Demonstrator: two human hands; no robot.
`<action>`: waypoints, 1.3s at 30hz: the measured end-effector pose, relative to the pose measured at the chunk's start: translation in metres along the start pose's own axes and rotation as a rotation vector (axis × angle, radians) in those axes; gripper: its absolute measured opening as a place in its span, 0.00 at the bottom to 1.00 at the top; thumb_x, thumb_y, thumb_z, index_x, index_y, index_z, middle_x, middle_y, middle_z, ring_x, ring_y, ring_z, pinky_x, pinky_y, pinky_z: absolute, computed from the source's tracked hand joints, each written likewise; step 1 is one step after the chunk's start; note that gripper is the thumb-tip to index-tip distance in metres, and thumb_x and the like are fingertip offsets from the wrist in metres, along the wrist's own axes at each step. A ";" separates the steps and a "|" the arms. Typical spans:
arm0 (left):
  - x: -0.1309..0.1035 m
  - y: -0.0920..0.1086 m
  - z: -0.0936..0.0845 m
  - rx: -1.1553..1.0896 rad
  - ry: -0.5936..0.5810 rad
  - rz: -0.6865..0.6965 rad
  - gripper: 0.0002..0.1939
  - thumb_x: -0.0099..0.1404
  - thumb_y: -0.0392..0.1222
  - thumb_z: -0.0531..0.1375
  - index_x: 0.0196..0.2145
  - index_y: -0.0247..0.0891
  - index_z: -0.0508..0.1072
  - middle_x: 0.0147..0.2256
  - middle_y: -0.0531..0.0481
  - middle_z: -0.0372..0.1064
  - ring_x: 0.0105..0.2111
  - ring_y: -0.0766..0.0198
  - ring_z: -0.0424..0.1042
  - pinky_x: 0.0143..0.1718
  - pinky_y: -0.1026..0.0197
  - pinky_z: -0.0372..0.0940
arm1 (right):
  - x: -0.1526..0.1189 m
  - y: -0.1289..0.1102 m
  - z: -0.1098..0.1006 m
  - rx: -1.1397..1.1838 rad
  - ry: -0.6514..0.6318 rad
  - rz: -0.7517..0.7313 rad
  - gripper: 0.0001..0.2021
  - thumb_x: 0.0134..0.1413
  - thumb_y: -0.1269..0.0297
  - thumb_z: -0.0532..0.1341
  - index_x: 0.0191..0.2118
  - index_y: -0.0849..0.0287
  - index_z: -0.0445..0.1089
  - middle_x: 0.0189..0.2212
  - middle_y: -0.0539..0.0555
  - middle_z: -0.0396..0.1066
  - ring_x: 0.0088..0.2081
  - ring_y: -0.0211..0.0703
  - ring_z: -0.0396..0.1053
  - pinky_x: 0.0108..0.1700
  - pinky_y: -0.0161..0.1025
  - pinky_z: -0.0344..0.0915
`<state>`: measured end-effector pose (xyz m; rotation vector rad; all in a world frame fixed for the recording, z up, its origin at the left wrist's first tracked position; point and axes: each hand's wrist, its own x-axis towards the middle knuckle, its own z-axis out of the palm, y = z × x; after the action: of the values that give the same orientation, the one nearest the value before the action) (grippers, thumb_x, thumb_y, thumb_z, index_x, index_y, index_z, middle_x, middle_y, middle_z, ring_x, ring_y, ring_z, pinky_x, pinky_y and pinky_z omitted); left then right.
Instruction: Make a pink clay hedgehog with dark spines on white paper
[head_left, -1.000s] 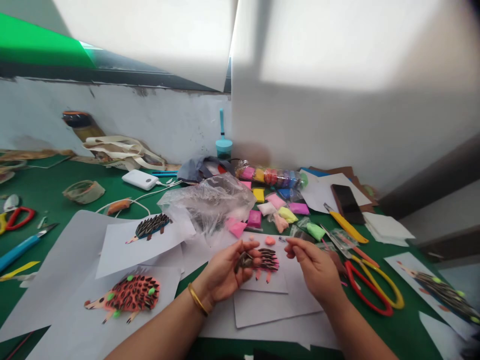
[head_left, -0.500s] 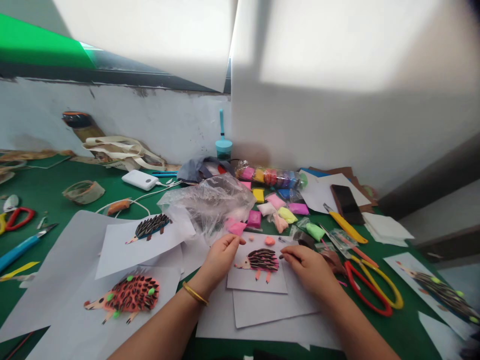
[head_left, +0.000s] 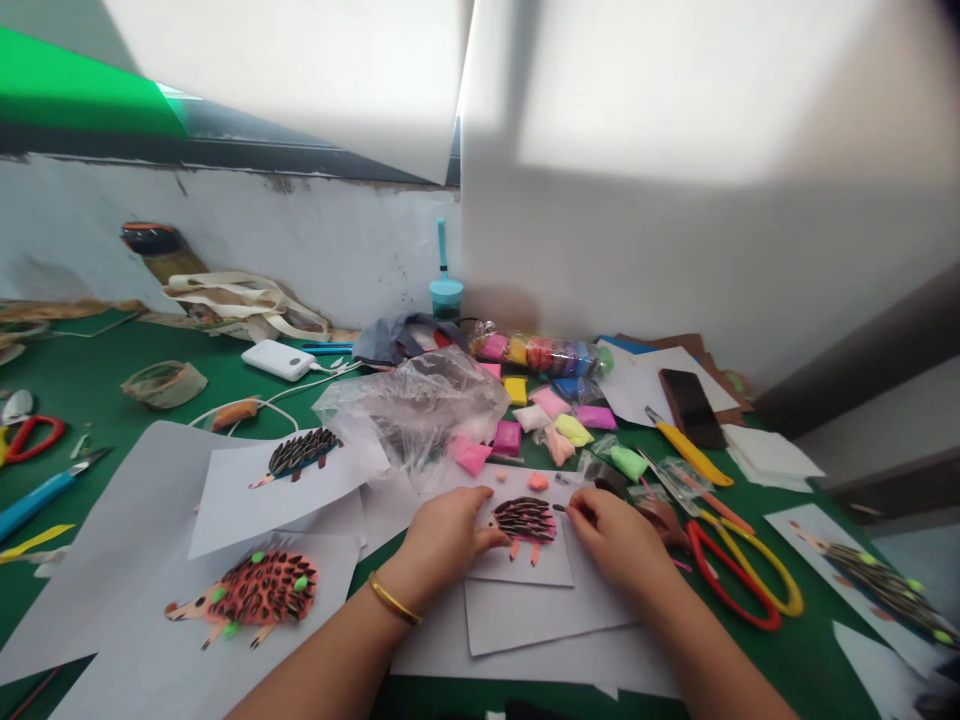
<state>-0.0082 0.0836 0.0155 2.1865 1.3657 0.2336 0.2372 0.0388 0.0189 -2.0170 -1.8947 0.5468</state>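
A white card [head_left: 517, 572] lies before me with a pink clay hedgehog [head_left: 525, 522] on it, its back covered with dark sunflower seeds. On the left side of this card rests my left hand [head_left: 450, 530], thumb and fingers apart around the hedgehog's head, which it partly hides. At the hedgehog's right, my right hand [head_left: 611, 535] pinches a sunflower seed [head_left: 559, 508] between thumb and fingertips, its tip pointing toward the spines. Above the hedgehog, a coral clay lump [head_left: 538, 482] and a smaller lump [head_left: 502, 476] sit on the card.
Left lie a red seeded hedgehog [head_left: 274, 590] and another hedgehog card [head_left: 232, 500]. Behind are a plastic bag [head_left: 409, 400] and several clay packets [head_left: 507, 437]. Right are scissors [head_left: 731, 590], a yellow cutter [head_left: 694, 455], a phone [head_left: 691, 408] and another hedgehog card [head_left: 870, 580].
My left hand has moved down and its thumb and fingers have spread beside the hedgehog's head. My right hand stays near the hedgehog's right end, the seed still in its fingertips.
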 end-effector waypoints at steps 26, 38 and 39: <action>-0.002 0.006 0.001 0.072 -0.057 0.002 0.31 0.51 0.54 0.67 0.51 0.42 0.70 0.44 0.42 0.72 0.43 0.47 0.71 0.42 0.56 0.61 | 0.006 -0.009 0.008 -0.034 -0.068 -0.033 0.08 0.57 0.67 0.53 0.29 0.57 0.68 0.28 0.51 0.71 0.31 0.40 0.66 0.29 0.35 0.48; -0.002 0.005 0.002 0.044 -0.060 -0.012 0.32 0.51 0.55 0.67 0.52 0.43 0.69 0.44 0.43 0.72 0.43 0.47 0.71 0.43 0.55 0.61 | 0.001 0.001 0.009 0.169 0.020 -0.083 0.12 0.54 0.64 0.56 0.43 0.55 0.71 0.35 0.52 0.74 0.35 0.42 0.70 0.36 0.38 0.63; -0.002 0.004 0.002 0.046 -0.059 -0.005 0.32 0.51 0.55 0.67 0.53 0.43 0.69 0.43 0.42 0.72 0.43 0.47 0.71 0.43 0.55 0.61 | 0.001 0.002 0.010 0.186 0.026 -0.105 0.14 0.54 0.64 0.55 0.45 0.55 0.71 0.36 0.52 0.74 0.36 0.42 0.71 0.38 0.38 0.64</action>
<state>-0.0050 0.0793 0.0161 2.2093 1.3567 0.1355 0.2346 0.0394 0.0094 -1.7889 -1.8489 0.6401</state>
